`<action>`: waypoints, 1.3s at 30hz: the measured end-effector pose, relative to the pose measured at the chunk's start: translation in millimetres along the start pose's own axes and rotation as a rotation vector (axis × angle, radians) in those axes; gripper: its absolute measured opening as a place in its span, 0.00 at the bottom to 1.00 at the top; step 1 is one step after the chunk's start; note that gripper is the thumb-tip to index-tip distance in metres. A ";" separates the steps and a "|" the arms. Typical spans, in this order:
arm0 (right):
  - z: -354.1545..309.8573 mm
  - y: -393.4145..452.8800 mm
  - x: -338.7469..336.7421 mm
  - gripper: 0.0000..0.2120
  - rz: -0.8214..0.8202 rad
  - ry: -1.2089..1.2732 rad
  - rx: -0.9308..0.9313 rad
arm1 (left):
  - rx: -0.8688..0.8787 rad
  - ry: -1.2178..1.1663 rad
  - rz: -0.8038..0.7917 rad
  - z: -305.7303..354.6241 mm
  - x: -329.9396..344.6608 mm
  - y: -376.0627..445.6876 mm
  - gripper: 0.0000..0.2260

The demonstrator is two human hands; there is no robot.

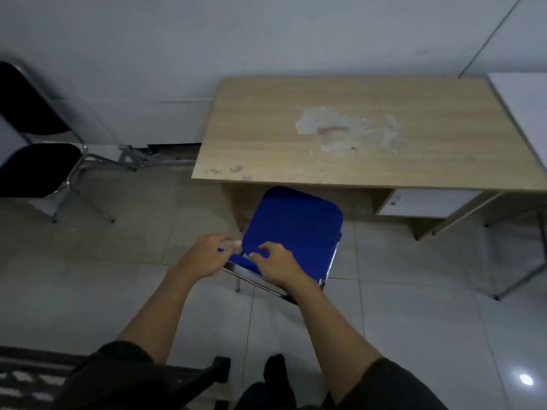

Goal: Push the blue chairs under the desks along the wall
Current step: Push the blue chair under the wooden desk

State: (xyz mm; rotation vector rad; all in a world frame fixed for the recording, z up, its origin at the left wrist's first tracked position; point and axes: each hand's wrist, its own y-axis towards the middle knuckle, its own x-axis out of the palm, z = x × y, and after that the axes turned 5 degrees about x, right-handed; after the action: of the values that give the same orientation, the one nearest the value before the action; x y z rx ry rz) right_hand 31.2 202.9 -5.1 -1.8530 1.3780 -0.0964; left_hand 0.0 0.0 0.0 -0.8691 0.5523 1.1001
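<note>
A blue chair (296, 226) with a chrome frame stands on the tiled floor in front of a wooden desk (340, 161). The front edge of its seat reaches just under the desk's front edge. My left hand (205, 255) grips the left end of the chair's backrest. On the backrest's middle rests my right hand (276, 266), fingers curled over its top edge. The desk stands against the grey wall, and its top carries a pale worn patch.
A black chair (38, 170) with chrome legs stands at the left by the wall. A white drawer unit (426, 204) hangs under the desk's right side. Another white table (524, 108) adjoins on the right. A dark patterned mat (26, 377) lies at the bottom left.
</note>
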 end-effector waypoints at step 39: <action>152.7 -66.2 -95.9 0.38 0.534 -0.128 0.065 | -0.190 -0.127 -0.015 116.3 127.3 -29.2 0.45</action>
State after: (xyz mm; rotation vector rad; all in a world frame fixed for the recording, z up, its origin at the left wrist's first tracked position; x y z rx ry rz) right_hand 119.4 371.9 -28.9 -1.3594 1.7049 0.2427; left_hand 71.6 158.1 -21.7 -0.9589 0.3392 1.1984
